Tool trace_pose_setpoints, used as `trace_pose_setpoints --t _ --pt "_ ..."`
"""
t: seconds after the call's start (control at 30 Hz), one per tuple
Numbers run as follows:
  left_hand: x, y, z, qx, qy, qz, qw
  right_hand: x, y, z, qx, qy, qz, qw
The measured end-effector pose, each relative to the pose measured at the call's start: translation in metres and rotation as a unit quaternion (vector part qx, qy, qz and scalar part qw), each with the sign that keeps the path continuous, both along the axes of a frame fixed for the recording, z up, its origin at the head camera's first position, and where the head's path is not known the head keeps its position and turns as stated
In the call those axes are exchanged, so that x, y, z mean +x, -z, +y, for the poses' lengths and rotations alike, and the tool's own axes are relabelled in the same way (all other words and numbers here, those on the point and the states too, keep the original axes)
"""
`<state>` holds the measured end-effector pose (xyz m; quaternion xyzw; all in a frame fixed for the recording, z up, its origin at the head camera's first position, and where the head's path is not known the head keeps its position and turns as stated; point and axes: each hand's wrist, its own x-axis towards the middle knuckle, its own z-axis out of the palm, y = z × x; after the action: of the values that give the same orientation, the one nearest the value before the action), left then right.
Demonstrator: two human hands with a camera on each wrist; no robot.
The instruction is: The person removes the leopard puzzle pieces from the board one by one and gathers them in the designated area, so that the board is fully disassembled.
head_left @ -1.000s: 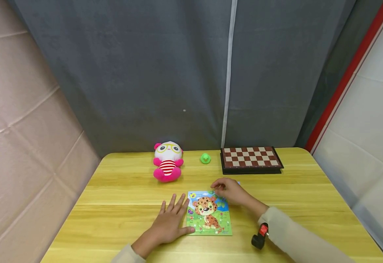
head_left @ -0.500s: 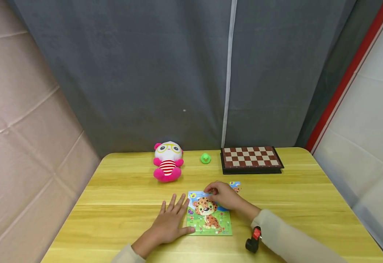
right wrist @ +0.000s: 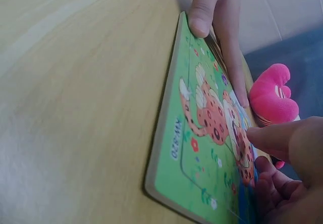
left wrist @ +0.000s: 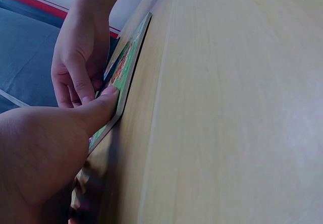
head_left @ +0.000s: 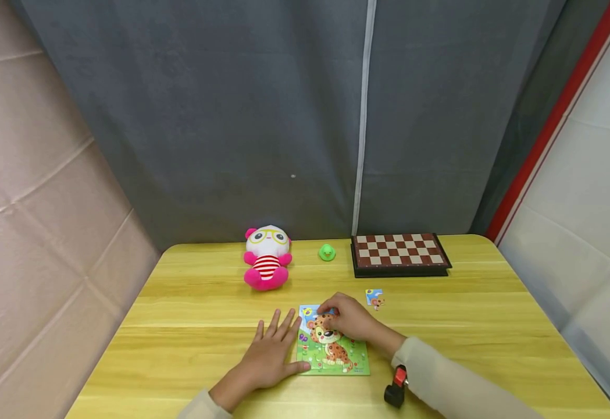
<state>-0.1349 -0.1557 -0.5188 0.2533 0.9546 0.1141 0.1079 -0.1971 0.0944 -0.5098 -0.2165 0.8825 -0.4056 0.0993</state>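
Note:
A leopard jigsaw puzzle (head_left: 331, 352) in a green-bordered tray lies on the table. My left hand (head_left: 268, 356) spreads its fingers along the puzzle's left edge; its thumb (left wrist: 103, 108) rests on the border. My right hand (head_left: 354, 319) bends over the puzzle's upper part, thumb and fingertips right at the leopard's head. In the right wrist view the right thumb (right wrist: 272, 135) stands apart from the curled fingers, close over the picture; I cannot tell whether a piece is between them. A loose puzzle piece (head_left: 374, 298) with blue sky and spotted orange lies beyond the right hand.
Along the table's back stand a pink and white plush panda (head_left: 267, 259), a small green toy duck (head_left: 327, 252) and a checkered game board (head_left: 401, 255). A grey curtain (head_left: 231, 128) hangs behind the table (head_left: 179, 326). The right wrist bears a strapped black device (head_left: 395, 396).
My right hand has moved left and slightly nearer, from the puzzle's upper right corner to the leopard's head. This uncovers the loose piece. My left hand has stayed in place.

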Motion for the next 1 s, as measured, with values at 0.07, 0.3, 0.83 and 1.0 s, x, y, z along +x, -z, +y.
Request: trace_pose_setpoints --t 0.07,0.3,0.83,1.0 --pt "0.0004 -0.0010 0.0002 0.003 0.000 -0.001 1.0000 0.0006 0.0006 -0.0011 0.010 0.001 -0.001 0.9999" --pt "0.0011 -0.0020 0.0005 0.003 -0.002 -0.002 1.0000 0.0017 0.0019 -0.0039 0.031 0.002 0.013 0.9994" --pt "-0.0001 0.0004 0.0000 0.000 -0.002 -0.003 1.0000 0.0036 -0.0041 -0.0063 0.024 0.015 0.009 0.9996" --pt "0.0003 0.0000 0.0000 0.002 -0.002 -0.008 1.0000 0.0038 -0.0045 -0.0050 0.020 0.013 0.002 0.9997"
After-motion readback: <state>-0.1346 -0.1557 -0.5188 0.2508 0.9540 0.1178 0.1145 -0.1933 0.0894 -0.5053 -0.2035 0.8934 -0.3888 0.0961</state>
